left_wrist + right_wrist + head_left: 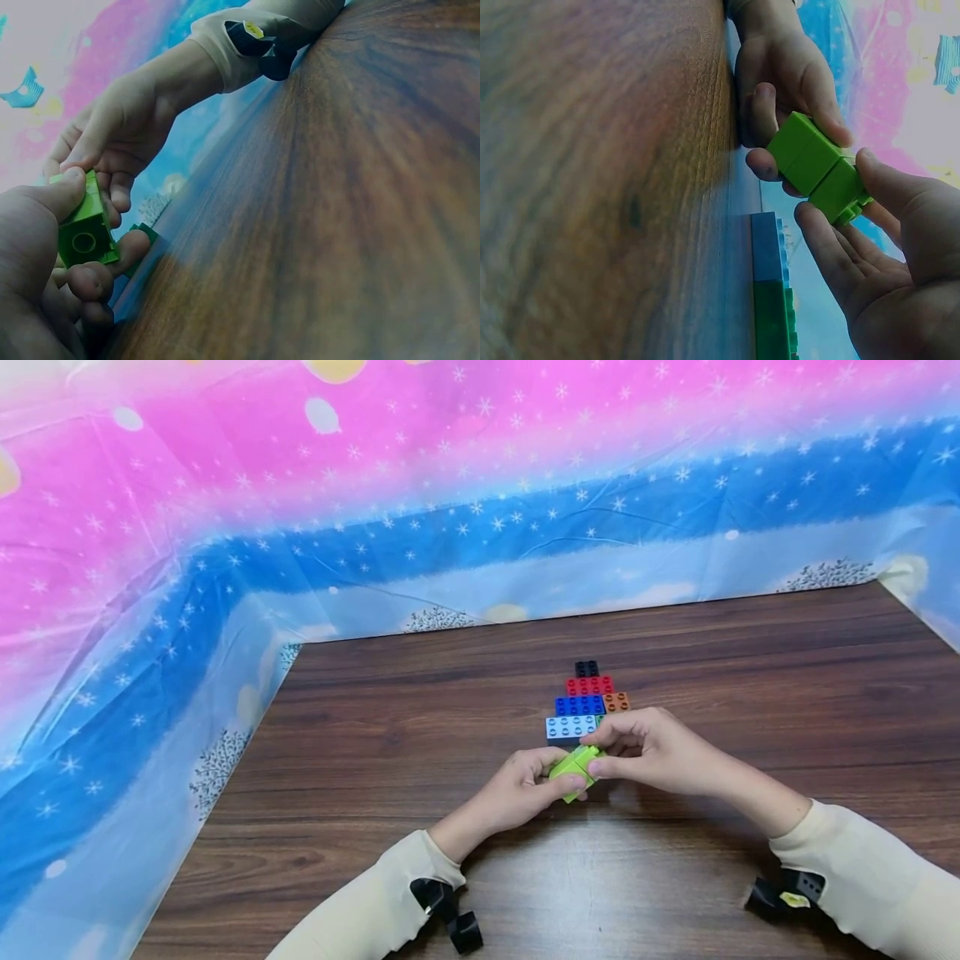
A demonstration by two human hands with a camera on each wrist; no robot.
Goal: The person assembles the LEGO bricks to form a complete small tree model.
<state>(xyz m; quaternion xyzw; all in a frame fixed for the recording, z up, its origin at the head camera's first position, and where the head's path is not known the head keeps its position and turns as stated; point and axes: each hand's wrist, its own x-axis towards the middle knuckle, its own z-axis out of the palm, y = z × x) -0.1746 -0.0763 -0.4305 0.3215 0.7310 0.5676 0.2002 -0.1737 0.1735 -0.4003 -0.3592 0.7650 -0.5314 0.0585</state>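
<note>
Lime-green toy bricks (573, 770), joined end to end, are held between both hands just above the table. My left hand (519, 792) grips the lower-left end with thumb and fingers. At the other end, where studs show in the right wrist view, my right hand (667, 756) pinches the bricks (810, 163) between thumb and fingertips. The left wrist view shows the hollow end of a brick (84, 238). Just beyond the hands lies a light blue brick (572, 727); a green brick (771, 319) beside it is mostly hidden by my right hand in the head view.
Behind the light blue brick, rows narrow away from me: a blue brick (579, 706) beside an orange one (617, 702), then red (589, 686), then black (587, 668). The dark wooden table (360, 735) meets a patterned cloth (465, 543) at the back and left.
</note>
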